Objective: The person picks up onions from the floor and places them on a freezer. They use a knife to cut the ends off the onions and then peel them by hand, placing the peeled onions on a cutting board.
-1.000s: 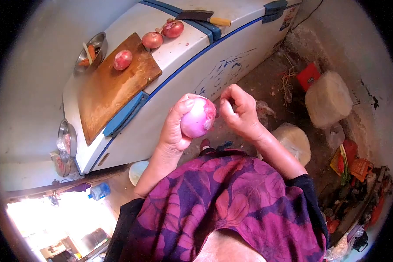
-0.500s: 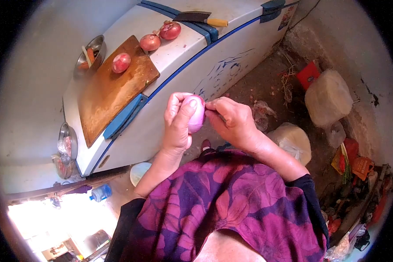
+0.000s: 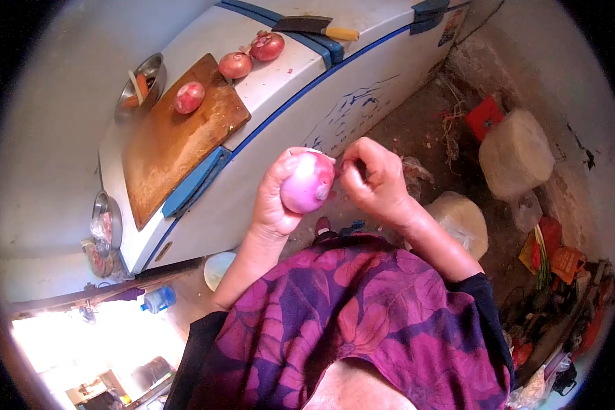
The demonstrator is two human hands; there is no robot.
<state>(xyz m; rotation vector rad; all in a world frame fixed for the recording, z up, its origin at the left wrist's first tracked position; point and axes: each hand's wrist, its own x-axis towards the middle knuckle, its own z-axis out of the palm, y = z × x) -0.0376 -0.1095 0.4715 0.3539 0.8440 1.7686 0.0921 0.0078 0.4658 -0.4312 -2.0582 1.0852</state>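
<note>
My left hand (image 3: 272,199) is wrapped around a mostly peeled red onion (image 3: 306,184), smooth and pale purple with a darker red patch on its right side. Just right of it, my right hand (image 3: 377,183) is closed in a pinch. A thin, dark reddish bit that looks like onion skin shows at its fingertips, partly hidden by the fingers. On the wooden cutting board (image 3: 178,143) sits another onion (image 3: 189,98), pinkish with pale patches. Two more red onions, one nearer (image 3: 235,65) and one farther (image 3: 266,46), rest beyond the board's upper right edge.
The board lies on a white chest freezer (image 3: 280,89) with blue trim. A cleaver (image 3: 314,27) with a yellow handle lies farther along it. A metal bowl (image 3: 158,68) holding orange pieces stands behind the board. Stuffed bags (image 3: 516,154) sit on the floor at right.
My right hand has drawn slightly right, away from the onion. My left hand has turned the onion, so more of its smooth surface and the red patch face me.
</note>
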